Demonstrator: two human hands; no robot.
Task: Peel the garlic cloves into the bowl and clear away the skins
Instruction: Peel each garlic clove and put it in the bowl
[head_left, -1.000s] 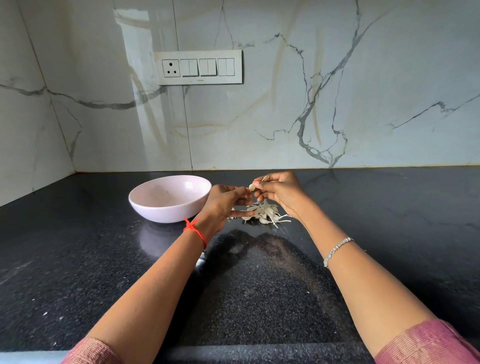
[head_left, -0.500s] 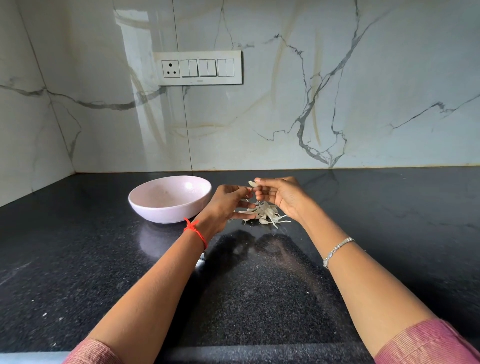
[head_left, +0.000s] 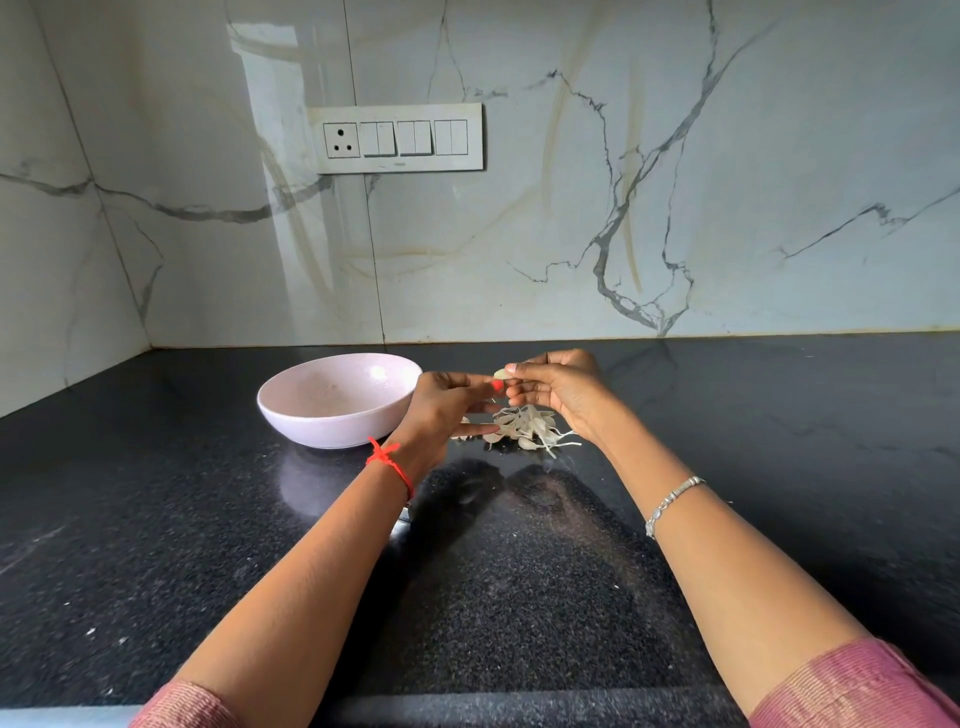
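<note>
**Q:** Where is the garlic clove?
**A:** At the fingertips of the right hand. Thumb and forefinger pinch one end, and the other fingers curl beneath. The clove projects leftward, above the worktop.

**Q:** And the left hand?
**A:** Its fingers are nearly straight and slightly spread, pointing toward the right fingertips. The uppermost tip, with a red nail, lies just below the clove. Whether they touch cannot be told.

**Q:** What lies beneath the fingers?
**A:** A pile of cloves and skins on the black countertop, under both sets of fingertips.

**Q:** And farther out?
**A:** A pale pink bowl stands just beside the back of the left hand, away from its fingertips. A red thread circles the left wrist and a silver bracelet the right. Beyond the fingertips, a switch panel is set in the marble wall.
</note>
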